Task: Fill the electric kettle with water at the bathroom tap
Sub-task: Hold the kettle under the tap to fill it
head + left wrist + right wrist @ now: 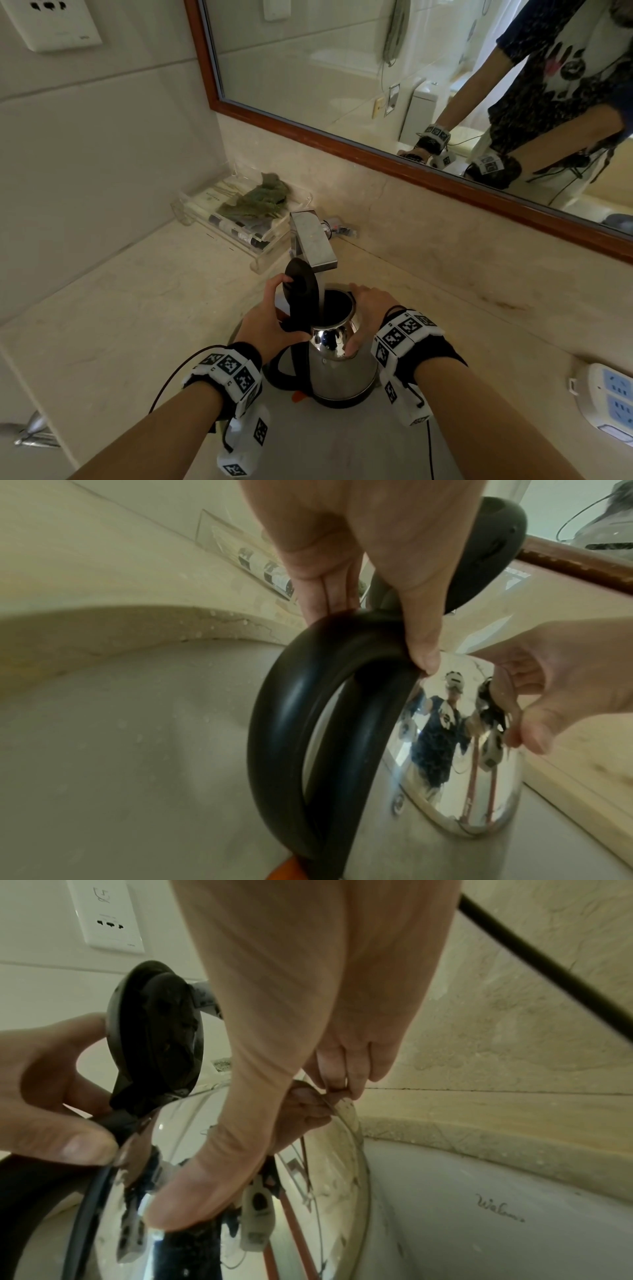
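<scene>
- Electric kettle stood upright in the sink basin, directly under the tap; steel body, black handle on its left side.
- Kettle lid was flipped up, hinged at the handle side, mouth uncovered.
- Stream of water ran from the tap spout down into the kettle mouth.
- Left hand: grip clenched around the top of the handle, thumb on the near side, fingers curled up at the raised lid's edge.
- Right hand: grip grasping the kettle's upper body from the right, thumb pressed on the near shiny shoulder, fingers wrapped over the far rim.
- Right wrist view showed the right fingertips bent over the rim edge; left wrist view showed the left thumb down on the handle.
- Clear tray with toiletries and a green leaf sat far left on the counter, against the wall.
- Wood-framed mirror on the far wall; wall socket upper left.
- White power strip lay on the counter at the right, well apart from the kettle.
- Tagged wrist bands with cables on both forearms.
</scene>
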The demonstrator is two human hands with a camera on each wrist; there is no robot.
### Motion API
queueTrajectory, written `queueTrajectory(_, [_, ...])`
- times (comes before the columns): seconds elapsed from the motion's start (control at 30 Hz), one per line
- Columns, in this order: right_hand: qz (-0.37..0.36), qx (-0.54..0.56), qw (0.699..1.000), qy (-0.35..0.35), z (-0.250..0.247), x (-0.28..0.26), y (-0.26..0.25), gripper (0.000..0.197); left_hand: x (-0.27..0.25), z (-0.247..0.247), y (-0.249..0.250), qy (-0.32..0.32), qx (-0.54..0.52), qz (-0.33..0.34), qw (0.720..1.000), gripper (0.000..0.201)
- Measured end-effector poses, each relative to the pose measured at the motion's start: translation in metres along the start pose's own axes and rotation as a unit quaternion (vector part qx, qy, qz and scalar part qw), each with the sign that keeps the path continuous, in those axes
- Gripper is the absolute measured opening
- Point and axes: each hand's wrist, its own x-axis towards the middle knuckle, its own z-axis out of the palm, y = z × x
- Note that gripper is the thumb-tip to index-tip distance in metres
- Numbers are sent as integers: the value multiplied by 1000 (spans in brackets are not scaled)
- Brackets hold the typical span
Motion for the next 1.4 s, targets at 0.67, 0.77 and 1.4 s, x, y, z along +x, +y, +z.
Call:
queueTrajectory(0.67, [13,-20,1000,8,1,-3,-2,98,-1,0,2,-5,-11,11,1000,94])
queueTrajectory(0.77, [14,-22,1000,4,0,-3,-3,98,-1,0,0,-6,-13,9,1000,94])
queueTrajectory(1.4, [11,-26,1000,-11,-5,4,-2,106,1,-1,1,-3,-21,8,1000,91])
